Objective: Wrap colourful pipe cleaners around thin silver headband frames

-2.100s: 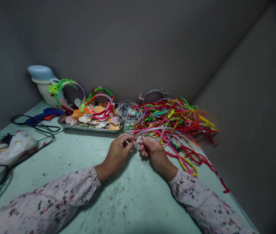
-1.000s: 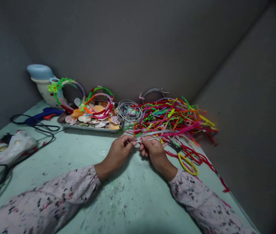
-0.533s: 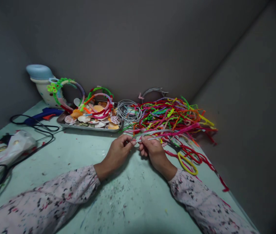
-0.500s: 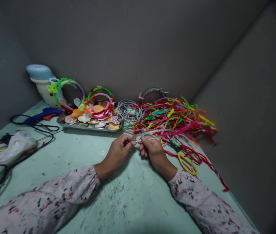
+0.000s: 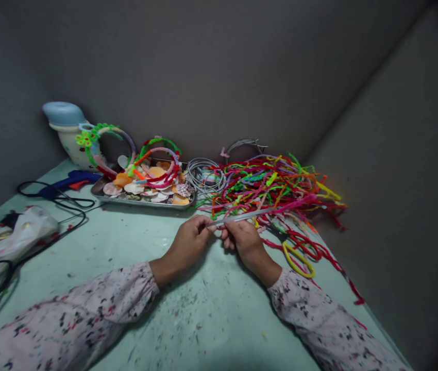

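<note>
Both hands meet above the table's middle, pinching grey wire (image 5: 248, 215). My left hand (image 5: 188, 242) is closed on the wire's left end, thumb against the fingers. A short way to the right, my right hand (image 5: 245, 242) grips the same wire between thumb and forefinger, its other fingers curled. From there the wire slants up to the right and its far end overlaps a bright pink pipe cleaner (image 5: 298, 203); whether they are joined I cannot tell. A heap of coloured pipe cleaners (image 5: 269, 178) lies just beyond my right hand.
A metal tray (image 5: 145, 205) holds seashells and fuzzy wrapped hoops (image 5: 161, 183). Coiled wire (image 5: 205, 175) sits right of it. Yellow-handled scissors (image 5: 298, 260) lie by my right wrist. At left are a blue glue gun (image 5: 64, 183), black cord (image 5: 68, 229), plastic bag (image 5: 18, 234) and blue-lidded bottle (image 5: 68, 134).
The wire strands, spread apart beyond my right hand before, now lie close together in one narrow band. Both hands have stayed almost in place.
</note>
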`<action>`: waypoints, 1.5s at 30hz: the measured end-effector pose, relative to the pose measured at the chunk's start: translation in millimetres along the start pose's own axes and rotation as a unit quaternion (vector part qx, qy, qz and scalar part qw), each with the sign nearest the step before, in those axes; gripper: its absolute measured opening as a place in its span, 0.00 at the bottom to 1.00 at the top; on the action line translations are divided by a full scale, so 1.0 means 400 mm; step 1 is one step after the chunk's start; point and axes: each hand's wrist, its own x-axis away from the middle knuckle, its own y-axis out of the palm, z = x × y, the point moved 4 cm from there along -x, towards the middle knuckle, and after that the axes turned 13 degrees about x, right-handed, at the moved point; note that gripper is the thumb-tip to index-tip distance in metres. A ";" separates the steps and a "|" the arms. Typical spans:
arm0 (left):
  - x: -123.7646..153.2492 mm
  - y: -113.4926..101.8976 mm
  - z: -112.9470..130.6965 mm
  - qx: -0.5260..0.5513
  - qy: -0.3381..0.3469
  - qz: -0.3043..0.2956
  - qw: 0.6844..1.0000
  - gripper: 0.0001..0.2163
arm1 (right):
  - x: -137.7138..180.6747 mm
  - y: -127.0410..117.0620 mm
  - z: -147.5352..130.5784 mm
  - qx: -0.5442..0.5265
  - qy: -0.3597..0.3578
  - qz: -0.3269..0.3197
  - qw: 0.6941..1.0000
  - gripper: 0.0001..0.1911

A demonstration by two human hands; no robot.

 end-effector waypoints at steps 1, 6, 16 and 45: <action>0.001 0.001 -0.001 0.005 -0.005 -0.003 1.000 0.09 | -0.001 0.001 0.001 -0.003 0.001 -0.001 1.000 0.23; 0.004 0.008 -0.005 0.043 -0.022 -0.014 0.999 0.07 | 0.000 0.003 0.000 -0.011 0.008 -0.006 1.000 0.22; 0.001 0.015 -0.021 0.081 -0.042 -0.034 0.995 0.09 | 0.007 -0.002 -0.008 -0.010 0.011 0.023 1.000 0.22; -0.002 0.023 -0.030 0.107 -0.100 -0.020 0.989 0.11 | -0.001 -0.016 0.004 0.019 -0.020 0.045 0.999 0.22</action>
